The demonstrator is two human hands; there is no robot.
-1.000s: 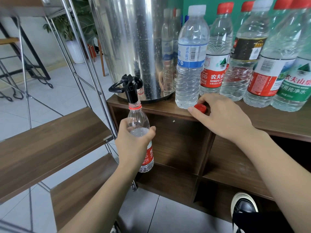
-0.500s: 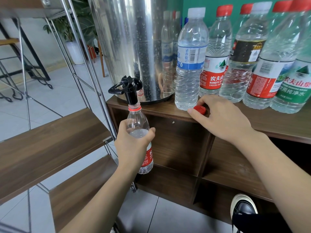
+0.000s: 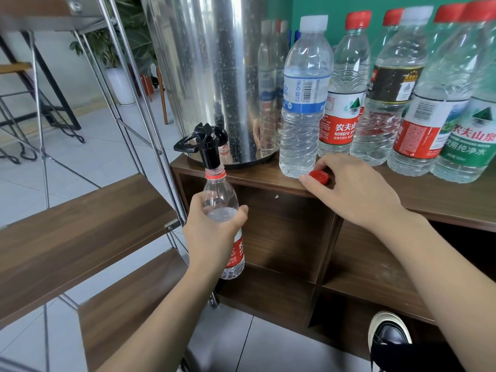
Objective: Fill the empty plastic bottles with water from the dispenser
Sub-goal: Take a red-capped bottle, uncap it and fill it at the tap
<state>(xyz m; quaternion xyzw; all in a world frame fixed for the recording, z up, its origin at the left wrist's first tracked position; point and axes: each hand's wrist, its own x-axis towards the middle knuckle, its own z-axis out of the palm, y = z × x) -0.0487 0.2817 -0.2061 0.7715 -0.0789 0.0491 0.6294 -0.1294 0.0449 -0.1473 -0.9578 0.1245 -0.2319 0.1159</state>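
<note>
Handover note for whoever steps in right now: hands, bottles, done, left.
Left hand grips the open bottle, its mouth right under the black tap of the steel dispenser.
Right hand rests on the cabinet top, fingers around the loose red cap.
Done: the bottle is uncapped and the water level is up at its shoulder.
Capped bottles stand in a row beside the dispenser; they look filled, though not all levels can be read.
Left: top up, move the bottle away, screw the cap on, add it to the row.
</note>
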